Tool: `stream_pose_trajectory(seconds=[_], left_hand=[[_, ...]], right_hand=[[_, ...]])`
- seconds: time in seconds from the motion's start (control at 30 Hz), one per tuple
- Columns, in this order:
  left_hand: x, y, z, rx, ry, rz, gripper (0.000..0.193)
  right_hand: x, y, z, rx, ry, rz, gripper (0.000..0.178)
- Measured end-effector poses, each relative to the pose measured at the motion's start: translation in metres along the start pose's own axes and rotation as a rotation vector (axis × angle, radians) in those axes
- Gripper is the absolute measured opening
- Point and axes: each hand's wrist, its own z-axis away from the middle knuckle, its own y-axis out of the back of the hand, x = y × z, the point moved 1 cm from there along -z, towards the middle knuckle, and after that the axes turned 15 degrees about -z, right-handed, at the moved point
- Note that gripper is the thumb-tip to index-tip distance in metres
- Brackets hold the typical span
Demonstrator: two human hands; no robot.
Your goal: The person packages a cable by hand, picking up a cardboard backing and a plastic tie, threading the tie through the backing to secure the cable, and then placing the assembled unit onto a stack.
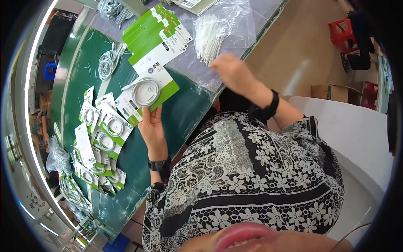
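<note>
Left hand [152, 124]: forearm comes up from the lower edge, dark band at the wrist, palm raised over the green mat [176, 113]. Fingers closed on the lower edge of a white-and-green backing card [161, 88], thumb on its face. A coiled white cable [145, 92] lies on the card, which is held tilted, just above the mat.

Right hand [228, 67]: arm stretched forward and across, black wristband on the forearm. The hand is blurred; fingers curl down at the bundle of white ties [208, 35] lying on clear plastic bags [235, 21]. Whether it grips any tie cannot be told.

Beyond the held card, a fanned stack of empty cards [157, 35]. Left of it, loose coiled cables [108, 63]. Finished carded cables [100, 138] are piled near the mat's left edge.
</note>
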Motion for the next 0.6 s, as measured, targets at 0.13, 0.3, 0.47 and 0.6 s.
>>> stream_pose_trajectory(seconds=[0.13,0.3,0.47,0.6], left_hand=[[-0.011,0.009,0.005,-0.053,0.059,0.022,0.035],[-0.026,-0.021,0.004,-0.17,0.136,0.052,0.035],[-0.033,-0.024,-0.003,-0.198,0.207,0.095,0.033],[-0.033,-0.025,-0.004,-0.195,0.233,0.165,0.03]], right_hand=[[0.032,0.031,-0.011,-0.024,0.034,0.154,0.01],[0.054,0.026,-0.03,-0.216,0.254,0.241,0.011],[0.065,0.026,-0.04,-0.308,0.297,0.184,0.011],[0.067,0.026,-0.043,-0.265,0.212,0.009,0.009]])
